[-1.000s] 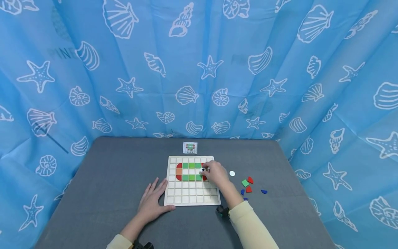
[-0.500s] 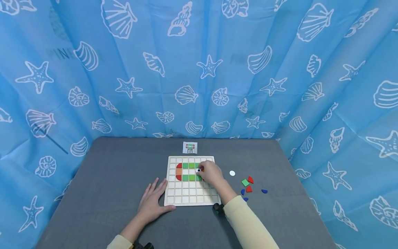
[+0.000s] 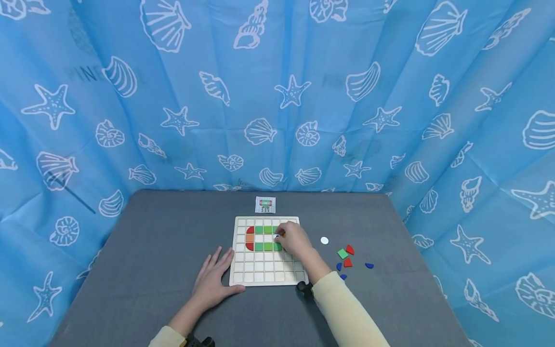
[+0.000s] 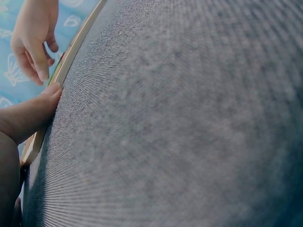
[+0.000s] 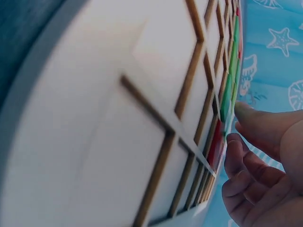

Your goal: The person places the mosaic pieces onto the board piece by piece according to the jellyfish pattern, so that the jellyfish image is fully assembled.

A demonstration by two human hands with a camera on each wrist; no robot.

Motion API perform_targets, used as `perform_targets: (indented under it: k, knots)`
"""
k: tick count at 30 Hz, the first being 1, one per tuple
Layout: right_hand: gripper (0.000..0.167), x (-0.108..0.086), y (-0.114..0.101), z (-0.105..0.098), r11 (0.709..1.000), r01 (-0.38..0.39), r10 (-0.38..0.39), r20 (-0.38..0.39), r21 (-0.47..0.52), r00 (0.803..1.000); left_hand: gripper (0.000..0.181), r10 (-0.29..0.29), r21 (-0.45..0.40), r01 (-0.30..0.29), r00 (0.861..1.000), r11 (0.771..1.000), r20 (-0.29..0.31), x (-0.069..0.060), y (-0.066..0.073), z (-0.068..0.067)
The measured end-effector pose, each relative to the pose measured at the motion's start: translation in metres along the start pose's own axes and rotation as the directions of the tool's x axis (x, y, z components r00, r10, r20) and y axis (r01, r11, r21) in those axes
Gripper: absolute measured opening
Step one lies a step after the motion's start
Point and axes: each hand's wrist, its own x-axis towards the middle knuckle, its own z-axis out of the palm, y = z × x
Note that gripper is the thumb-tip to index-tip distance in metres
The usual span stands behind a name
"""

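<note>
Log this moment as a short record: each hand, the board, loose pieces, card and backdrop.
Left hand: thumb at the near edge of the wooden grid board, fingers spread by its left side
Right hand: pinches a white piece at the board
Laid tiles: red, orange, green
Right of board: white disc, green square, two red quarter-circles, three blue pieces
Beyond board: pattern card with red-and-green figure
Backdrop: blue curtain with white shells and starfish

- The surface (image 3: 173,231) is covered in grey ribbed cloth.
- A gridded board (image 3: 248,277) is laid on it, a printed card (image 3: 265,205) placed just beyond.
- To the right are strewn a white disc (image 3: 324,240), green square (image 3: 342,254), two red pieces (image 3: 348,262) and, seemingly, three blue pieces (image 3: 369,265).
</note>
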Motion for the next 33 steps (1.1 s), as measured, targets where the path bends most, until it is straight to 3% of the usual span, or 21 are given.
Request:
perform_targets:
  k: [7, 13, 18, 23, 27, 33]
  knots:
    - [0.021, -0.008, 0.005, -0.011, 1.0, -0.015, 0.015, -0.029, -0.002, 0.999, 0.118, 0.019, 0.0, -0.019, 0.999, 1.0, -0.031, -0.001, -0.001, 0.0]
    - [0.023, -0.015, 0.012, -0.023, 1.0, -0.03, 0.03, -0.063, 0.0, 0.998, 0.118, 0.0, -0.012, 0.0, 1.0, 1.0, -0.019, -0.003, -0.004, -0.001]
    - [0.026, -0.024, 0.027, -0.033, 0.997, -0.058, 0.051, -0.144, -0.045, 0.988, 0.117, 0.014, -0.018, -0.015, 1.0, 1.0, -0.021, -0.003, -0.004, 0.0]
    - [0.039, -0.032, 0.047, -0.039, 0.992, -0.116, 0.102, -0.198, -0.059, 0.975, 0.117, 0.014, -0.031, -0.015, 1.0, 0.999, -0.018, -0.002, -0.002, 0.0]
    - [0.044, -0.035, 0.061, -0.042, 0.987, -0.151, 0.137, -0.201, -0.056, 0.97, 0.117, 0.01, -0.032, -0.01, 1.0, 0.999, -0.014, -0.002, -0.001, -0.001]
    - [0.037, -0.04, 0.073, -0.048, 0.979, -0.194, 0.18, -0.178, -0.066, 0.967, 0.118, 0.011, -0.032, -0.012, 1.0, 0.999, -0.009, -0.001, -0.001, 0.0]
